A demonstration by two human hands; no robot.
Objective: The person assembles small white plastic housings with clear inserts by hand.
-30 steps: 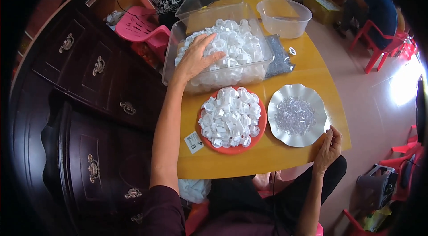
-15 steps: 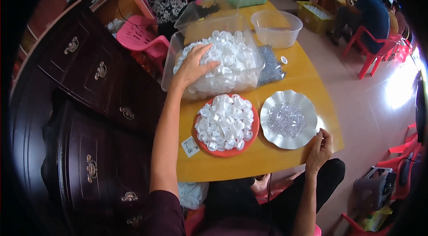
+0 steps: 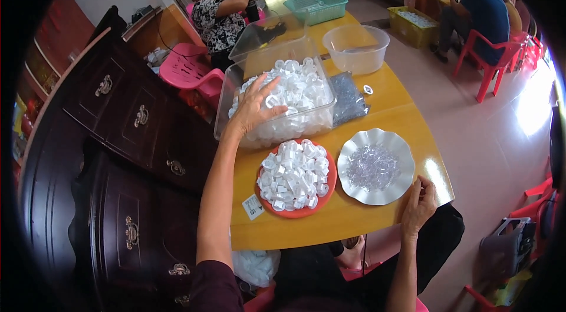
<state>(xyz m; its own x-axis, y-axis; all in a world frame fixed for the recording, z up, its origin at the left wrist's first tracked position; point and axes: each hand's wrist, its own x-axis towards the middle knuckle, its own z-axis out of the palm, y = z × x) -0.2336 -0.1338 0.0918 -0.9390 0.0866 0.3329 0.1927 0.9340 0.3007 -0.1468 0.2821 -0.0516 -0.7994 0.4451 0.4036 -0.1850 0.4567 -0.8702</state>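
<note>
My left hand (image 3: 254, 106) is open, its fingers spread over the left part of a clear plastic bin (image 3: 323, 113) heaped with small white plastic pieces (image 3: 295, 85); I cannot tell whether the fingertips touch them. In front of the bin, a red plate (image 3: 333, 179) carries a pile of the same pieces. To its right is a white scalloped plate (image 3: 405, 179) with small clear slender pieces (image 3: 373, 169) in it. My right hand (image 3: 420, 206) is at the table's right edge, close to that plate's rim, fingers curled together; whatever they may hold is hidden.
A bag of clear pieces (image 3: 349, 100), a round tub (image 3: 359, 53) and a green basket (image 3: 318, 8) stand farther back on the yellow table (image 3: 283, 235). A dark drawer cabinet (image 3: 118, 164) is at the left. One person (image 3: 218, 17) sits at the far end, others at the right.
My left hand has drawn back slightly and its thumb now stands farther from the fingers. My right hand stays curled beside the white plate. The whole view has shifted a little.
</note>
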